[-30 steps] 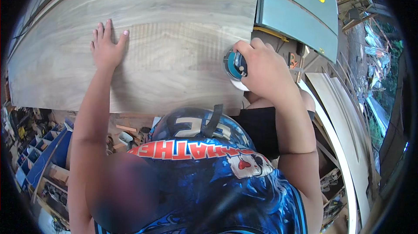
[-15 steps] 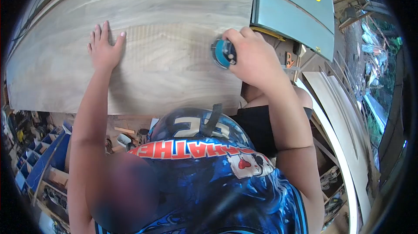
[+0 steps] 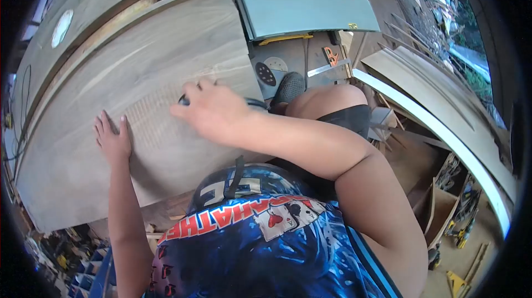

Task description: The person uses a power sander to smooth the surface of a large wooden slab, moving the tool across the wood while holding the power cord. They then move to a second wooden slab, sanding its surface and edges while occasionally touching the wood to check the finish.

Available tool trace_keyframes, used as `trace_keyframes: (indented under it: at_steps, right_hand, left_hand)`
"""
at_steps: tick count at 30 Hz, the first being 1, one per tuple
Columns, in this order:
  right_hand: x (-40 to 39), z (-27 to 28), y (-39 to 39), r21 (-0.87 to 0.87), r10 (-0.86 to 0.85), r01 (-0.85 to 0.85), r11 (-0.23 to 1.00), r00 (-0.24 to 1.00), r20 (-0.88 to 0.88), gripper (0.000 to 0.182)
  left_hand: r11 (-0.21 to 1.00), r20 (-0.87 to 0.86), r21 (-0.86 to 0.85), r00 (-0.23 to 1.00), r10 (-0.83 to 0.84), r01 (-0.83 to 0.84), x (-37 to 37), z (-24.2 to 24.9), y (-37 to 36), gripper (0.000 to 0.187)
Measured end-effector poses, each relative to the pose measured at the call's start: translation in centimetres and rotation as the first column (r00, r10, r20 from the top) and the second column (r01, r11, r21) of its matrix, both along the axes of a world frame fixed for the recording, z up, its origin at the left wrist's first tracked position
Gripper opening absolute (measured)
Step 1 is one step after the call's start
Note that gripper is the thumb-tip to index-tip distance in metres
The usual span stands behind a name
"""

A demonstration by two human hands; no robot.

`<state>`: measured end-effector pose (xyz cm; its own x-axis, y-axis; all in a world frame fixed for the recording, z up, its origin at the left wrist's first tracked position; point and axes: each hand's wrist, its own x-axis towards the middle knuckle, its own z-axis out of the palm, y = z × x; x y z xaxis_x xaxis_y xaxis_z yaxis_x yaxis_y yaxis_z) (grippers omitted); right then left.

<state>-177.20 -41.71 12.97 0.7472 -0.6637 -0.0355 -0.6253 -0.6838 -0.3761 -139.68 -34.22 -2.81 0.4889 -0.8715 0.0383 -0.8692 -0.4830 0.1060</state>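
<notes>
A wide wooden panel [image 3: 183, 37] with wavy grain lies in front of me. My left hand [image 3: 114, 142] rests flat on it at the left, palm down with the fingers apart. Toward the panel's right part, my right hand [image 3: 213, 111] is wrapped over the sander [image 3: 184, 100]. Only a small dark part of the sander shows at my fingertips; the rest is hidden under the hand. A dark cord or hose [image 3: 256, 103] runs out to the right from beneath my wrist.
A blue-grey machine table [image 3: 305, 7] adjoins the panel's top right. Sanding discs [image 3: 266, 74] and an orange-handled square [image 3: 331, 57] lie below it. Long boards [image 3: 432, 90] lean at the right. Blue bins [image 3: 88, 270] stand at the lower left.
The view has turned and shifted. My right hand has moved the sander left across the panel, nearer to my left hand, which stays flat on the wood. The discs have come into view.
</notes>
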Motion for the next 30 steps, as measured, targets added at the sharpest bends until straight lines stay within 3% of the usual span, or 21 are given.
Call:
trace_keyframes:
  at_steps: [5, 11, 14, 17, 20, 23, 27, 30]
  right_hand:
    - [0.7, -2.0, 1.6, -0.153, 0.005, 0.024, 0.988, 0.982, 0.187, 0.023]
    - [0.3, -2.0, 1.6, -0.162, -0.031, 0.064, 0.985, 0.979, 0.202, 0.023]
    - [0.1, -1.9, 1.3, -0.124, -0.04, 0.065, 0.99, 0.981, 0.189, 0.023]
    - [-0.1, -1.0, 1.3, -0.075, -0.07, 0.076, 0.994, 0.994, 0.078, 0.035]
    - [-0.8, 0.7, 0.0, 0.116, -0.113, 0.114, 0.987, 0.993, -0.014, 0.045]
    - [-2.3, 2.4, -1.4, 0.139, -0.154, 0.164, 0.977, 0.985, -0.083, 0.053]
    - [-5.0, 3.3, -3.3, 0.064, -0.394, 0.39, 0.919, 0.89, 0.229, 0.062]
    - [-7.0, 4.5, -5.3, 0.18, -0.568, 0.555, 0.812, 0.681, 0.462, 0.068]
  left_hand:
    - [1.0, 0.005, 0.003, 1.0, -0.011, 0.011, -0.1, 0.1, 0.0, 0.084]
    - [1.0, 0.036, 0.015, 0.999, -0.005, 0.004, -0.1, 0.2, -0.1, 0.084]
    - [1.0, 0.042, 0.031, 0.999, 0.002, -0.003, -0.5, 0.6, -0.2, 0.085]
    - [1.0, 0.018, 0.007, 1.0, -0.019, 0.019, 0.0, 0.0, 0.0, 0.085]
    - [1.0, -0.005, -0.012, 1.0, -0.025, 0.025, 0.4, -0.3, 0.0, 0.087]
    - [1.0, -0.005, 0.007, 1.0, 0.005, -0.005, -0.3, 0.5, 0.3, 0.087]
    - [1.0, -0.03, 0.001, 0.999, 0.031, -0.031, -1.1, 1.7, -0.1, 0.087]
    - [0.999, -0.054, 0.006, 0.997, 0.05, -0.05, -1.5, 2.1, 0.0, 0.087]
